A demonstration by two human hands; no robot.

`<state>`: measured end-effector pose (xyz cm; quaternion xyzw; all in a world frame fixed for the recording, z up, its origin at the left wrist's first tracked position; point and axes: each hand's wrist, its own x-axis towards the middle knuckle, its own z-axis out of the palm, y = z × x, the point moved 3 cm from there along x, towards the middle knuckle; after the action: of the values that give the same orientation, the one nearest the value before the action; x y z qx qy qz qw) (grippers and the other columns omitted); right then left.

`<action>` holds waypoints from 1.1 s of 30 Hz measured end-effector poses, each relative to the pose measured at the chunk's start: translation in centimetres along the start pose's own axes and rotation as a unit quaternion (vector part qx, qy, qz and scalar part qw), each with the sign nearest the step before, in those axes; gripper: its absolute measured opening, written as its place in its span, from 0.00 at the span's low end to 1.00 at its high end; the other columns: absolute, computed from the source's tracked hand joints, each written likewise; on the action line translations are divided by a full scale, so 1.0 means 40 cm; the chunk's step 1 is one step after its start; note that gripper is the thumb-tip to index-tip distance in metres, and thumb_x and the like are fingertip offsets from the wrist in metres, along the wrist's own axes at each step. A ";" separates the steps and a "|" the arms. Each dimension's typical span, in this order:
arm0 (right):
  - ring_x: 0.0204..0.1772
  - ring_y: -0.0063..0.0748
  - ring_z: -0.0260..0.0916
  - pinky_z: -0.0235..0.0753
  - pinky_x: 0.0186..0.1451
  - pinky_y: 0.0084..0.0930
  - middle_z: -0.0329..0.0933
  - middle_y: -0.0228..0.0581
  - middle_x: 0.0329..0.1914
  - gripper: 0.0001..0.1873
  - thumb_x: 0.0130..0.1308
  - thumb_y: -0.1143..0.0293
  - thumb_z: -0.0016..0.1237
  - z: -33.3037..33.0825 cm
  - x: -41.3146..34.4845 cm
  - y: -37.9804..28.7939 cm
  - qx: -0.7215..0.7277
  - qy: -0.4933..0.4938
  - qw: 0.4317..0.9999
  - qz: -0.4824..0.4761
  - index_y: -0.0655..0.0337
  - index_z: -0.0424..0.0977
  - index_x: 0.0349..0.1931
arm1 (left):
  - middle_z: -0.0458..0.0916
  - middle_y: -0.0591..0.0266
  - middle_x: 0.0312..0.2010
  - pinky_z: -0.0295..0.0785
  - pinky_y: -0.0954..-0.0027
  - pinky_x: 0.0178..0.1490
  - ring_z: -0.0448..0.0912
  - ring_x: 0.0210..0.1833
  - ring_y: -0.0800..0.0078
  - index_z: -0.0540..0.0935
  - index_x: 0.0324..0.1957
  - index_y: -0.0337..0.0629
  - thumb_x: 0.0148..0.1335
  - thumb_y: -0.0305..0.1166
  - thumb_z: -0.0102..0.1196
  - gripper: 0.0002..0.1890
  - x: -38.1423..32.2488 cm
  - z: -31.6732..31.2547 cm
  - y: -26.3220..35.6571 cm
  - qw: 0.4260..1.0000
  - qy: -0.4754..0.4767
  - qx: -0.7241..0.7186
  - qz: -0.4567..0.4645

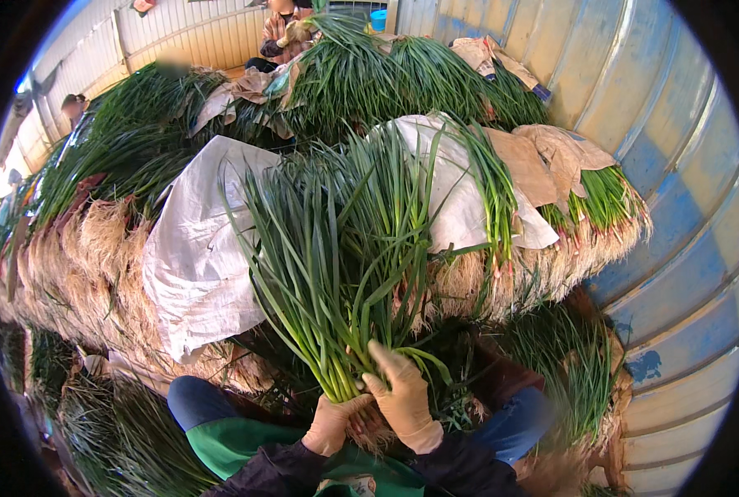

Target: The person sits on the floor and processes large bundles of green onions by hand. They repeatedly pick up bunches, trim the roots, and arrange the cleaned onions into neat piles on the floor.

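A bunch of long-leaved green allium stalks, which look like young garlic, stands tilted away from me above my lap. My left hand, in a pale thin glove, is closed around its lower stalks. Pale roots hang below that grip, between my two hands. On the bunch's right side is my right hand, gloved alike, its thumb and forefinger apart beside the stalks. A bent green leaf sticks out past its fingers. Whether the hidden fingers touch anything cannot be seen.
Ahead lies a long heap with its roots towards me, partly under white plastic sheets. More greens are piled behind it. A person sits at the back. Corrugated metal wall bounds the right; loose greens lie beside my knee.
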<state>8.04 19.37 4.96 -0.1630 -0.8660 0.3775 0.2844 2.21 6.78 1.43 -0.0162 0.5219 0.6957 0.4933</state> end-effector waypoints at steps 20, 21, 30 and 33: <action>0.37 0.48 0.81 0.79 0.33 0.43 0.82 0.47 0.34 0.08 0.59 0.70 0.48 0.139 -0.374 0.388 -0.303 -0.678 0.665 -0.085 0.59 0.82 0.28 | 0.83 0.52 0.33 0.79 0.70 0.33 0.83 0.31 0.66 0.71 0.55 0.31 0.56 0.22 0.64 0.25 -0.119 -0.238 0.161 0.998 0.042 0.021 0.035; 0.37 0.48 0.81 0.79 0.34 0.44 0.82 0.46 0.34 0.08 0.59 0.70 0.48 0.131 -0.368 0.386 -0.289 -0.644 0.704 -0.079 0.58 0.82 0.30 | 0.83 0.52 0.34 0.80 0.67 0.36 0.83 0.32 0.64 0.71 0.55 0.31 0.56 0.22 0.65 0.25 -0.126 -0.249 0.171 0.999 0.018 -0.004 0.046; 0.61 0.52 0.69 0.67 0.64 0.45 0.72 0.58 0.58 0.28 0.63 0.64 0.52 0.042 -0.083 0.405 -0.158 0.057 0.984 0.065 0.65 0.67 0.62 | 0.80 0.58 0.34 0.81 0.61 0.43 0.82 0.38 0.61 0.71 0.51 0.38 0.51 0.21 0.69 0.26 -0.095 -0.177 0.155 0.980 -0.122 -0.151 0.037; 0.70 0.49 0.59 0.65 0.64 0.48 0.61 0.54 0.70 0.31 0.67 0.64 0.41 0.176 -0.231 0.458 -0.372 -0.529 0.762 0.019 0.63 0.58 0.70 | 0.78 0.64 0.32 0.78 0.59 0.48 0.80 0.37 0.64 0.70 0.52 0.42 0.50 0.24 0.70 0.28 -0.072 -0.145 0.169 0.965 -0.167 -0.191 0.069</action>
<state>12.19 22.96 -16.02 -0.0469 -0.9480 0.0576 -0.3094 -3.92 0.75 5.13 0.0421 0.2897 0.8074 0.5122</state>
